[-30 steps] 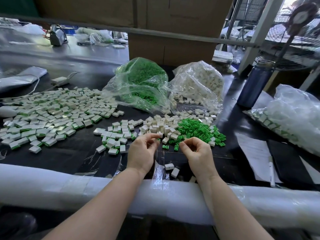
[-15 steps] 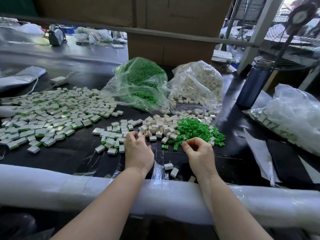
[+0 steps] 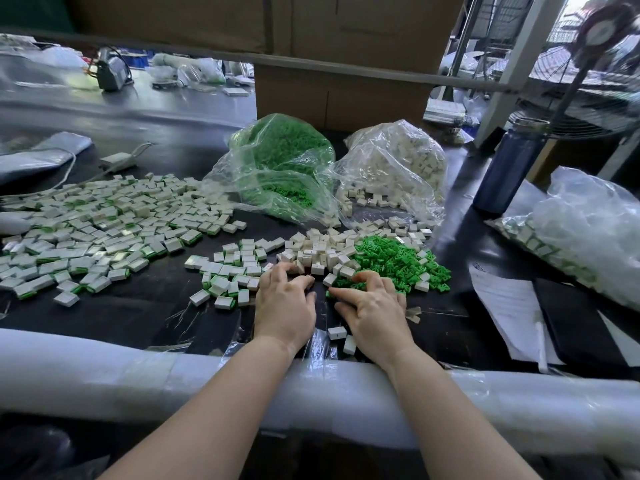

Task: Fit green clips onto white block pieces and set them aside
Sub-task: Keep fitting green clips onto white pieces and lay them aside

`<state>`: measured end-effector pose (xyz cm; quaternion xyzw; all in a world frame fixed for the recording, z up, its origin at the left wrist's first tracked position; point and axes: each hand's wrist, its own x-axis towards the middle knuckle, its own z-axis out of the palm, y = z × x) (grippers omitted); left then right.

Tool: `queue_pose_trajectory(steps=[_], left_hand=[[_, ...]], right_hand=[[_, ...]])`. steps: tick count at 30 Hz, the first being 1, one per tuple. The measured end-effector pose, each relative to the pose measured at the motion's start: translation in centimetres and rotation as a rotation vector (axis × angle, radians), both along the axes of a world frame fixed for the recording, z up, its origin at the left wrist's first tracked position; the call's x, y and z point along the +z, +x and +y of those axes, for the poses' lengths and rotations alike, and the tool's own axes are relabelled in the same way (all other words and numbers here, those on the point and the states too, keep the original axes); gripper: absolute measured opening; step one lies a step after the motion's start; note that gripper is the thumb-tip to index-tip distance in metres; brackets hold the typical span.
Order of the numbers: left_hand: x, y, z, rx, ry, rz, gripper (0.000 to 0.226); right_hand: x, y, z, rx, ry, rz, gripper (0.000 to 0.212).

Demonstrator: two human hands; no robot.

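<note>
A heap of plain white blocks [image 3: 322, 251] lies mid-table, with loose green clips [image 3: 394, 261] piled just right of it. My left hand [image 3: 284, 306] lies palm down at the near edge of the white heap, bent fingertips touching blocks; nothing shows in its grasp. My right hand [image 3: 374, 313] is spread at the near left edge of the green pile, index finger stretched left, fingertips on the clips. A small group of fitted white-and-green pieces [image 3: 228, 271] sits left of my left hand. A wide spread of fitted pieces [image 3: 104, 230] covers the left.
Behind the piles are a bag of green clips [image 3: 284, 168] and a bag of white blocks [image 3: 394, 168]. A blue bottle [image 3: 505, 174], another plastic bag [image 3: 581, 230] and papers [image 3: 505, 306] stand right. Two loose white blocks [image 3: 337, 332] lie between my wrists. A foam-wrapped rail [image 3: 104, 368] edges the table.
My left hand went left to the small fitted group, then back right onto the white heap. My right hand has uncurled from a pinch and spread onto the green clips.
</note>
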<state>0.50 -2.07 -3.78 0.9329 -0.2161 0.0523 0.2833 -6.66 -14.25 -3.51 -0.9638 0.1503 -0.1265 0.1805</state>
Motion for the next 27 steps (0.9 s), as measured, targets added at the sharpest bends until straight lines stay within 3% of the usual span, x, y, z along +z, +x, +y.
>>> queue_pose_trajectory(steps=[6,12,16,21,27], left_hand=[[-0.01,-0.16,0.24,0.07,-0.068,-0.065,0.021],[-0.12,0.07,-0.02,0.057,0.123,-0.02,0.034],[-0.01,0.01,-0.16,0.044,0.106,-0.059,0.028],[0.5,-0.62,-0.06,-0.113,-0.106,-0.071,0.008],[0.85,-0.62,0.04,-0.282,-0.501,0.209,0.02]], right_hand=[[0.17,-0.33,-0.2,-0.033,0.025,-0.098,0.015],[0.21,-0.26,-0.16,-0.043,0.001,-0.079,0.022],[0.14,-0.3,-0.13,-0.048,0.01,-0.119,0.015],[0.28,-0.51,-0.21,-0.031,0.1,-0.215,0.003],[0.75,-0.8,-0.12,0.005,0.462,-0.312,0.006]])
